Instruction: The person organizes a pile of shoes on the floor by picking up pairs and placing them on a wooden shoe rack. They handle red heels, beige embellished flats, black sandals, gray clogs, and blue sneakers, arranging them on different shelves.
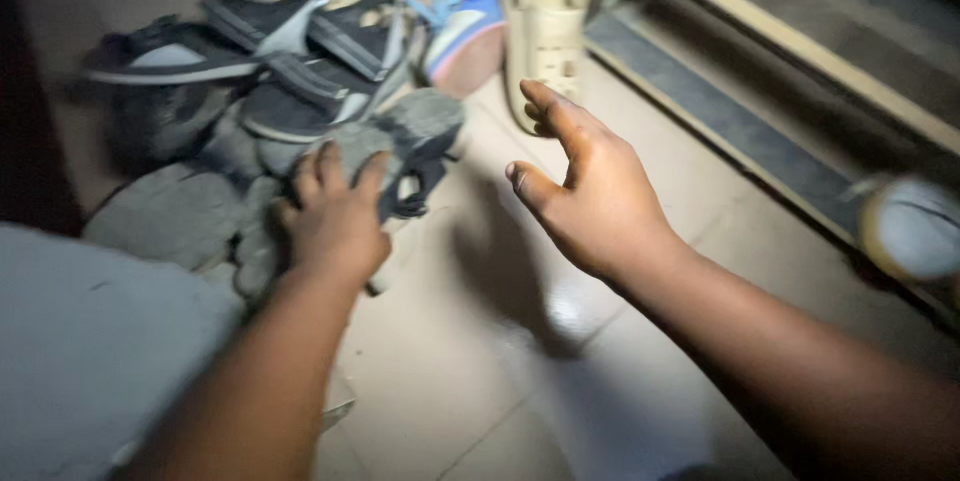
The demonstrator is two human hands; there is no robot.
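Dim, warm light leaves a glare patch on the floor (570, 316) below the right hand (590, 201), whose shadow falls beside it, while motion blur smears everything.

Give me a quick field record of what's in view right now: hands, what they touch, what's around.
left hand: gripping a grey shoe in the pile
right hand: open, in the air, holding nothing
nearest to right hand: beige clog
pile: black-and-grey sandals, blue-and-pink shoe
floor: pale tiles, dim light
right side: low shoe rack, blurred shoe on it
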